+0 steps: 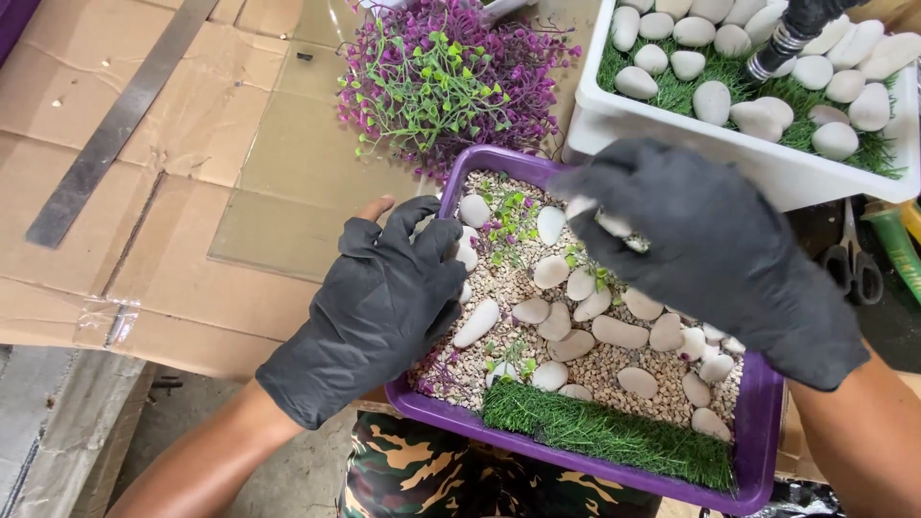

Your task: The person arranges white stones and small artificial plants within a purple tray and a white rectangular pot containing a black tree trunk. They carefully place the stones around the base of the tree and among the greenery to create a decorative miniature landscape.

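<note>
A purple rectangular tray [760, 422] rests on my lap, filled with fine gravel, several white pebbles [619, 332], small green and purple sprigs and a strip of fake grass [604, 430] along its near edge. My left hand [384, 297], in a black glove, grips the tray's left rim with fingers curled over it. My right hand [715, 249], also gloved in black, hovers over the tray's far right part, and a few white pebbles show between its closed fingers.
A white tub [758, 158] with fake grass and several white pebbles stands behind the tray. A bunch of purple and green artificial plants [451, 82] lies on flattened cardboard [125, 240] with a glass sheet and a metal strip. Scissors [854, 259] lie at right.
</note>
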